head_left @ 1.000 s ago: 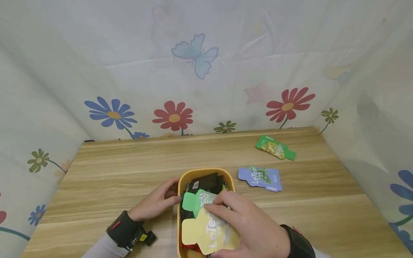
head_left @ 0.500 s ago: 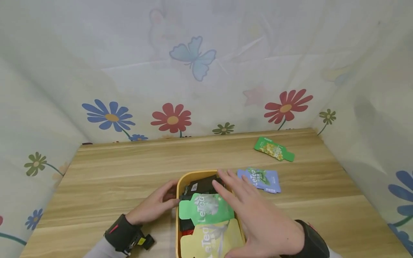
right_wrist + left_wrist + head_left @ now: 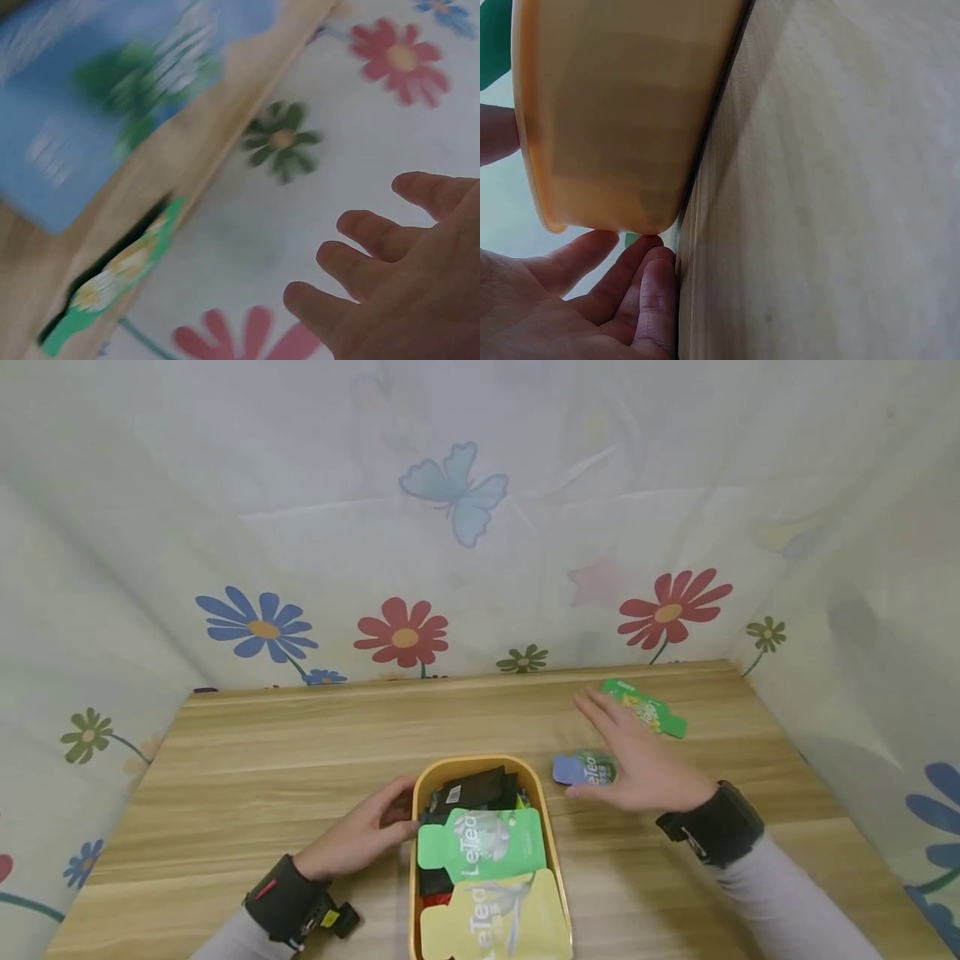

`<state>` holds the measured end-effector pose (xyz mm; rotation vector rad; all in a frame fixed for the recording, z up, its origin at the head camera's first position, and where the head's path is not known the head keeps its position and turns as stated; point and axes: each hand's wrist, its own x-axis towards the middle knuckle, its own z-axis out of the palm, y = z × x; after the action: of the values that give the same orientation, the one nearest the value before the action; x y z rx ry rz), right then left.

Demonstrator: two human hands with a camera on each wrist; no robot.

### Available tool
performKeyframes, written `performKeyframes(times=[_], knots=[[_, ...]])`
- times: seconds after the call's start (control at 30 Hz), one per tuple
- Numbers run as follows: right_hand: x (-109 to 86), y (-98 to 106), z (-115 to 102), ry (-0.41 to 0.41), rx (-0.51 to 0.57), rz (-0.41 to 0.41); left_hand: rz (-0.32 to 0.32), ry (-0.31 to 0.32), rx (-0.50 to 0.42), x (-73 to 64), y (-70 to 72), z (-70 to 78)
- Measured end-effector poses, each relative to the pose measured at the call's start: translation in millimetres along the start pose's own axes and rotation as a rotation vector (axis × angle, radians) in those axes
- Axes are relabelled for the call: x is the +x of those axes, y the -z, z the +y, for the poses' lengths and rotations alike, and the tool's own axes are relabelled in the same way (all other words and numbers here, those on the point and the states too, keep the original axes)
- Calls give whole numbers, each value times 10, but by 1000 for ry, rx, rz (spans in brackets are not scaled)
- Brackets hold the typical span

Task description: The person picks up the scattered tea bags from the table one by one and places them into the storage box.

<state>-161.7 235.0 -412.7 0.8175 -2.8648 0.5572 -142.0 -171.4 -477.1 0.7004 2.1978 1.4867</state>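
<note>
A yellow plastic bin [image 3: 554,852] holds a green LeTea sachet [image 3: 501,843] and a pale yellow LeTea sachet [image 3: 495,922], both lying on top of black packets. My left hand [image 3: 365,831] rests against the bin's left side; in the left wrist view its fingertips touch the outer wall and the thumb is at the rim. My right hand [image 3: 648,764] hovers with fingers spread over a blue LeTea sachet [image 3: 577,770], partly hiding it, and holds nothing. Just beyond lies another green sachet [image 3: 663,718] with yellow flowers, its left part overlapped by my fingers.
Everything stands on a wood-grain table [image 3: 300,735]. A pale curtain [image 3: 300,543] printed with flowers and a butterfly encloses its back and sides. The flowered green sachet lies near the back right edge.
My right hand has let go of the pale yellow sachet, leaving it in the bin, and moved right and away over the blue sachet. My left hand has stayed at the bin.
</note>
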Motion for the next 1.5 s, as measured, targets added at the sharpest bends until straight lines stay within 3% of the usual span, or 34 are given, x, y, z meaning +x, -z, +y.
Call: performKeyframes(times=[0.33, 0.6, 0.97, 1.5], knots=[[304, -116, 1079, -271, -54, -95, -7, 23, -16, 5, -9, -5], [348, -200, 1555, -379, -91, -139, -3, 10, -12, 12, -2, 2], [358, -152, 1488, -374, -126, -92, -5, 8, -14, -2, 16, 23], [368, -148, 1337, -448, -42, -116, 3, 13, -7, 4, 10, 29]])
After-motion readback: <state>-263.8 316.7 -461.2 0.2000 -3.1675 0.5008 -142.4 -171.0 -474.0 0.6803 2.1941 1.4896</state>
